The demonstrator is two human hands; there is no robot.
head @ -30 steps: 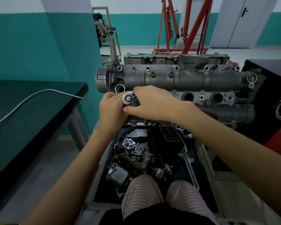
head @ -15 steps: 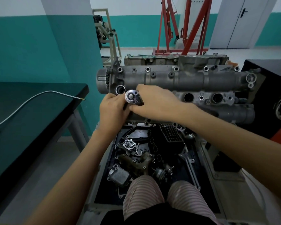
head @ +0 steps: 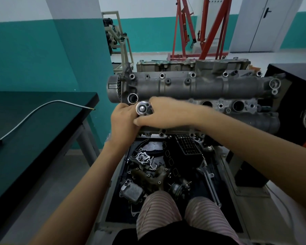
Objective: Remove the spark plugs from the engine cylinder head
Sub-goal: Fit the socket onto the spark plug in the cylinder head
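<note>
Ratchet head [head: 142, 108], round and chromed, is gripped between both hands at the near left end of the cylinder head [head: 193, 89]. Left hand [head: 124, 121] is curled against it from the left; right hand [head: 163, 113] is wrapped over it from the right, fingers blurred. Handle and socket are hidden under the palms. No spark plug can be made out. One open well [head: 132, 98] is seen just beyond the grip, two more [head: 207, 104] to its right. Loose engine parts [head: 148, 167] lie in a tray below the grip, partly cut off by striped knees [head: 177, 209].
</note>
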